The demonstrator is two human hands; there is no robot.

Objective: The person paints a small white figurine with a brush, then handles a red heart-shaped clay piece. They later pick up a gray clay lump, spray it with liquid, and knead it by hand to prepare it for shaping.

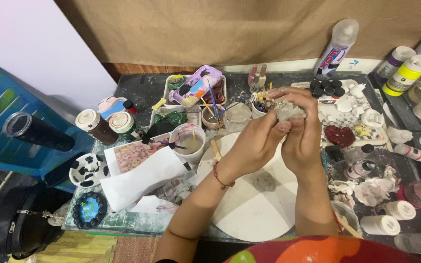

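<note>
While both hands are raised above the work surface, the following is seen from the head view.

Clay lump: a grey lump of clay (288,111) is held between the two hands, above the far edge of the round white board (249,204); only its top and middle are seen, the rest being covered by fingers.

Left hand: the left hand (257,141) is closed about the near and left side of the clay lump, its thumb pressed against the clay; a red bead bracelet (220,179) is worn at the wrist.

Right hand: the right hand (304,134) is curled over the lump from the right and from behind, the fingers wrapped across its top, so that the clay is gripped from both sides.

Board: a grey smear is seen near its middle, below the hands and well apart from the held clay.

Just beyond the hands: a small cup of brushes and sticks (260,103) is set close behind the clay; black paint pot lids (325,86) lie to the right of it.

Left of the hands: a plastic cup of cloudy water (189,141) stands beside the board, with white paper sheets (144,178) lying near it.

Right side: a dark red heart-shaped piece (339,135) lies on a tray near the right hand, untouched.
</note>
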